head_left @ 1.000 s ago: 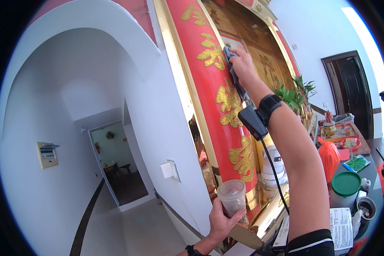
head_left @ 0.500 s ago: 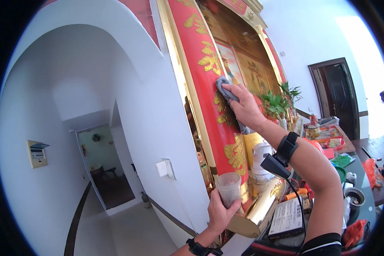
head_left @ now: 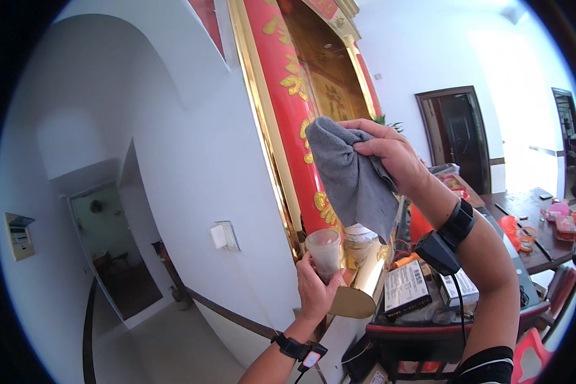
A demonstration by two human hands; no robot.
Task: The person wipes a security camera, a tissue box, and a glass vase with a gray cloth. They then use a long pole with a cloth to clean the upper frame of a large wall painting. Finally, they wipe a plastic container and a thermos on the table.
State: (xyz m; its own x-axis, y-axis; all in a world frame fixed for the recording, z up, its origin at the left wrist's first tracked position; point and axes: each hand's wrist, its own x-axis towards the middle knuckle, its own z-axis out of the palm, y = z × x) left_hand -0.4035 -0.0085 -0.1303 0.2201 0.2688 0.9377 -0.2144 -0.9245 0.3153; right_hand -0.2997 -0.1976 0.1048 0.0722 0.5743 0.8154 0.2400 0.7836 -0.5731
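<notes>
At the far left, a beige rectangular electrical box (head_left: 20, 237) with a raised cover sat on the white wall, and right of it a dim doorway (head_left: 118, 256) stood farther back. Next came a white square wall switch plate (head_left: 226, 236), then the tall red rounded column (head_left: 303, 192) with raised gold characters. Near the column's lower end, the left hand (head_left: 317, 291) was curled around a translucent, cloudy plastic cup (head_left: 325, 251), fingers and thumb wrapped about its sides, just as half a second earlier. Beside the cup lay a shiny gold cylinder (head_left: 353, 301), its flat round end facing near. To the right, the soft grey cloth (head_left: 352, 173) had changed most: it had been bunched flat against the column, whereas now it hung draped and spread wider in front of it, nearer the viewer. The right hand (head_left: 397, 157) pinched its upper edge between thumb and fingers; whether the cloth touched the column could not be told. Below the right forearm lay a white printed flat box (head_left: 406, 288). The view had swung rightward, so the dark wooden door (head_left: 459, 131) stood farther left and more of the dark brown tabletop (head_left: 536, 246) showed at the far right.
</notes>
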